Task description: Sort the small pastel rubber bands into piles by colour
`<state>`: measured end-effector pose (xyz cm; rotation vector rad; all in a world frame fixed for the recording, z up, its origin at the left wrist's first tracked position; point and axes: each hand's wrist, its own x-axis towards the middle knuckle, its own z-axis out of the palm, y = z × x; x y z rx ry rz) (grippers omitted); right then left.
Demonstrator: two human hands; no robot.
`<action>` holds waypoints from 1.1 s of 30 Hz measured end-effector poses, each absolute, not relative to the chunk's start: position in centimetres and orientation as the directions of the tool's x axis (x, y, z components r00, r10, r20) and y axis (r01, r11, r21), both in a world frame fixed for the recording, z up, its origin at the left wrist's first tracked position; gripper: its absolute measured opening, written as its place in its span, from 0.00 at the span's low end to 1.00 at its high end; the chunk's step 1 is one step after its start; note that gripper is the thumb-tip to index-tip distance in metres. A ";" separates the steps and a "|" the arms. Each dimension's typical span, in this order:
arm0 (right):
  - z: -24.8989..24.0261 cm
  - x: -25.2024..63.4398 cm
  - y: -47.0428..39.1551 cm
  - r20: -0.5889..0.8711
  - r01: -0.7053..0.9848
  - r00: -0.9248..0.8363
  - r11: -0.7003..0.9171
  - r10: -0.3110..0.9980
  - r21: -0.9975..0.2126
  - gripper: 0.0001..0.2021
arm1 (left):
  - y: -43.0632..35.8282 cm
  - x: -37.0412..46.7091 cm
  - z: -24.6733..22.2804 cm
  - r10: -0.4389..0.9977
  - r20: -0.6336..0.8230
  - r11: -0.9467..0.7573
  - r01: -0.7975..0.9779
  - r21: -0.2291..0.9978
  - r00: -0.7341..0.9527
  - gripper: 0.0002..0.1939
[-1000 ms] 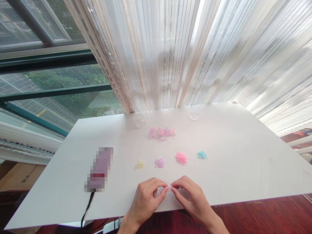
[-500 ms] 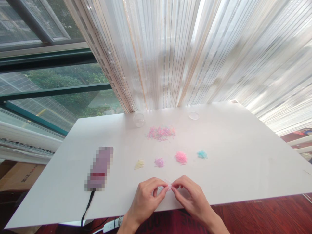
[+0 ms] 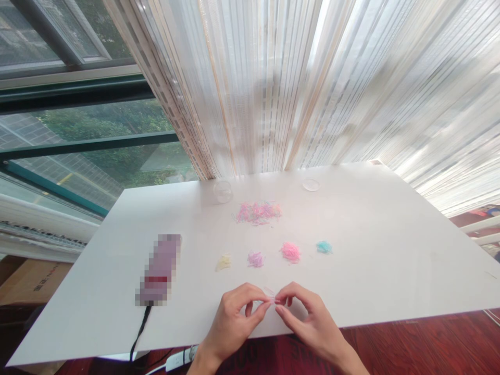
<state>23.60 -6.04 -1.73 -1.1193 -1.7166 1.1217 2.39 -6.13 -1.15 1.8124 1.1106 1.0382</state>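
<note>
Close to the near edge of the white table, my left hand (image 3: 239, 315) pinches a small bunch of thin pale strands (image 3: 272, 300) between thumb and forefinger. My right hand (image 3: 308, 314) meets it from the other side, fingers curled and thumb close to the forefinger at the strands' end; what lies between those tips is too small to make out. Ahead of the hands sit a yellow pile (image 3: 224, 262), a lilac pile (image 3: 255, 259), a pink pile (image 3: 290, 252) and a blue pile (image 3: 324, 247) of similar strands. A larger mixed-colour pile (image 3: 258, 212) lies farther back.
At the table's back stand a clear round container (image 3: 223, 192) and a clear lid (image 3: 311, 185). A blurred-out purple object (image 3: 162, 268) with a black cable (image 3: 140, 330) lies left on the white table (image 3: 375, 250). A curtain (image 3: 265, 94) hangs behind; a power strip (image 3: 180, 359) is below.
The right thumb and forefinger have parted slightly and shifted a little at the strands. My left hand keeps its pinch, and the piles have stayed put.
</note>
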 end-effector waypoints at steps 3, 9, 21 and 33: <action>-1.5 23.6 -6.1 0.084 0.238 -0.347 0.174 0.934 -0.955 0.07 | -6.1 2.4 -1.1 0.917 0.247 -0.345 0.308 0.887 0.314 0.04; -1.7 23.4 -6.1 0.093 0.294 -0.334 0.197 0.938 -0.935 0.12 | -6.2 2.4 -1.4 0.909 0.259 -0.365 0.326 0.872 0.327 0.04; -2.1 23.3 -6.1 0.208 0.328 -0.314 0.312 0.926 -0.892 0.08 | -6.3 2.6 -1.5 0.935 0.206 -0.309 0.375 0.874 0.290 0.04; -2.1 23.5 -5.9 0.248 0.347 -0.303 0.349 0.920 -0.871 0.09 | -6.2 2.6 -1.6 0.937 0.224 -0.320 0.406 0.856 0.267 0.05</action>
